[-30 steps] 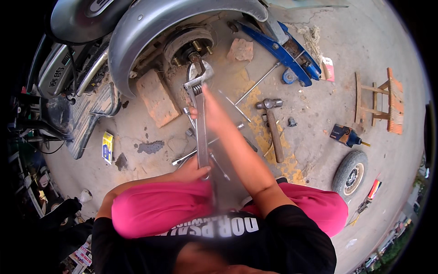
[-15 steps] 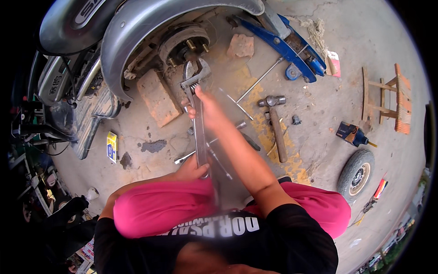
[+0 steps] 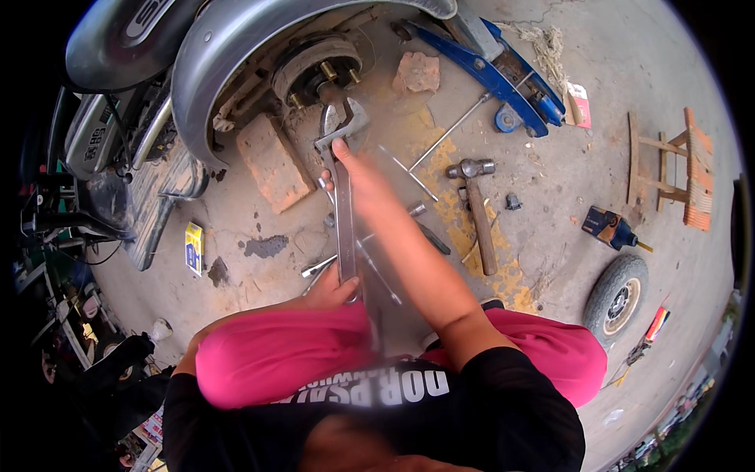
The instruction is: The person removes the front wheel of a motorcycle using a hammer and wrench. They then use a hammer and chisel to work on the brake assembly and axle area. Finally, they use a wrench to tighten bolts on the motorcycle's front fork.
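Observation:
Both my hands hold a large steel adjustable wrench [image 3: 344, 244]. My right hand [image 3: 354, 181] wraps round it below the jaws, thumb at the adjusting screw, which it covers. My left hand [image 3: 329, 289] grips the handle's lower end. The wrench's jaws are at the middle of a rusty wheel hub [image 3: 318, 64] with brass-coloured studs, under a silver fender [image 3: 206, 55]; whether they touch it I cannot tell. Metal socket tools [image 3: 314, 267] lie beneath the wrench, partly hidden.
Around lie two bricks [image 3: 275, 165], a blue floor jack [image 3: 535, 102], a hammer [image 3: 481, 220], a T-handled bar [image 3: 448, 134], a dark bottle [image 3: 609, 228], a spare wheel [image 3: 613, 303], a wooden stool [image 3: 684, 173] and a yellow packet [image 3: 194, 248]. The vehicle's footboard [image 3: 149, 220] is at left.
My right thumb has shifted onto the adjusting screw below the jaws. Both hands stay on the wrench, and the whole view has shifted slightly.

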Demonstrator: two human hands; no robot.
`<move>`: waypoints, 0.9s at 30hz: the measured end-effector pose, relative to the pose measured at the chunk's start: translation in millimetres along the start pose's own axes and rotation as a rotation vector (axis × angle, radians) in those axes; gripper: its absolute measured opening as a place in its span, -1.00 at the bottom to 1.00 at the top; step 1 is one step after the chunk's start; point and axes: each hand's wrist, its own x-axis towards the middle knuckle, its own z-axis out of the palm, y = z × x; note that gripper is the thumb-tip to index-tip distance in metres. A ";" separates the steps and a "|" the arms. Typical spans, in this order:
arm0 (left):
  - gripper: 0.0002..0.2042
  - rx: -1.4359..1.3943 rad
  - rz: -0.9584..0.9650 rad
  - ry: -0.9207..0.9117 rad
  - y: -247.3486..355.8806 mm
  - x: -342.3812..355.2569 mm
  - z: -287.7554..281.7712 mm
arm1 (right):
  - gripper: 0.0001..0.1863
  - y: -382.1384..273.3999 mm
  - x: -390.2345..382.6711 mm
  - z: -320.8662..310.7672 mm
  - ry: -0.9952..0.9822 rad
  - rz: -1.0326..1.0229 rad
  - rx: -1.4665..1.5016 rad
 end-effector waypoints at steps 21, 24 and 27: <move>-0.55 -0.064 0.063 -0.035 5.4 -4.7 3.0 | -0.57 -10.1 -23.7 19.9 -0.158 -0.018 0.023; -0.52 -0.116 0.000 -0.057 -4.2 -6.2 -0.6 | -0.56 -9.4 -21.8 26.7 -0.012 0.008 -0.095; -0.53 -0.098 -0.011 -0.040 0.0 -6.0 1.1 | -0.55 -1.5 -10.6 19.0 0.004 -0.054 -0.129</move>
